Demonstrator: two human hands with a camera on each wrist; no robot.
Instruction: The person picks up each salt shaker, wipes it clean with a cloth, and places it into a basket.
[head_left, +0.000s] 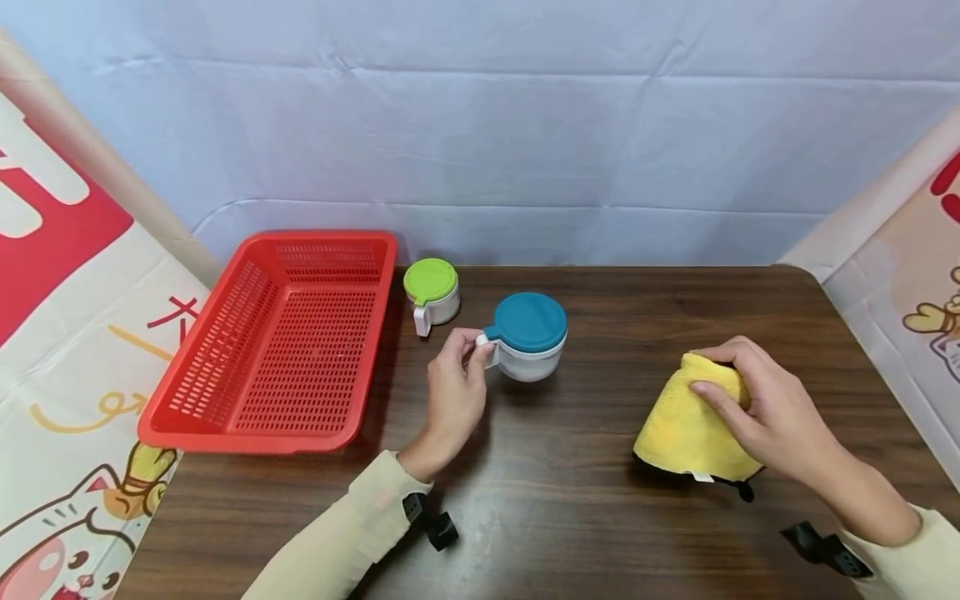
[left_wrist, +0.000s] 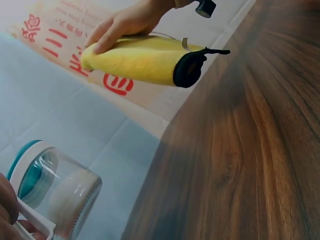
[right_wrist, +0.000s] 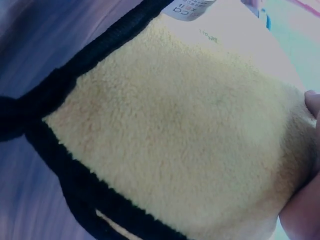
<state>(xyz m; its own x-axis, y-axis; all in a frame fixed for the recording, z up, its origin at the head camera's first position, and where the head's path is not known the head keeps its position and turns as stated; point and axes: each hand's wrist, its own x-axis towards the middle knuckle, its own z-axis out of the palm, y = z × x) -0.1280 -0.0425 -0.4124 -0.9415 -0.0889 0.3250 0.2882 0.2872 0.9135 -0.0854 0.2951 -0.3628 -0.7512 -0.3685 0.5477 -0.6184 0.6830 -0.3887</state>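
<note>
By its white handle, my left hand [head_left: 459,387] pinches a clear jar with a blue lid [head_left: 531,323]. In the left wrist view the jar [left_wrist: 70,200] is tilted and holds something pale. My right hand [head_left: 776,412] grips a folded yellow cloth [head_left: 693,421] at its top, thumb on the near side. The cloth has black edging and a small white tag, and hangs just above or touches the table; I cannot tell which. Close up in the right wrist view, the cloth [right_wrist: 185,120] fills most of the frame and hides much of the hand.
A smaller jar with a green lid [head_left: 431,282] stands near the table's back edge. To its left lies a red plastic basket [head_left: 378,333] with slotted walls. The brown wooden table [head_left: 570,508] meets a pale blue cloth backdrop [head_left: 510,142]; printed sheets hang at both sides.
</note>
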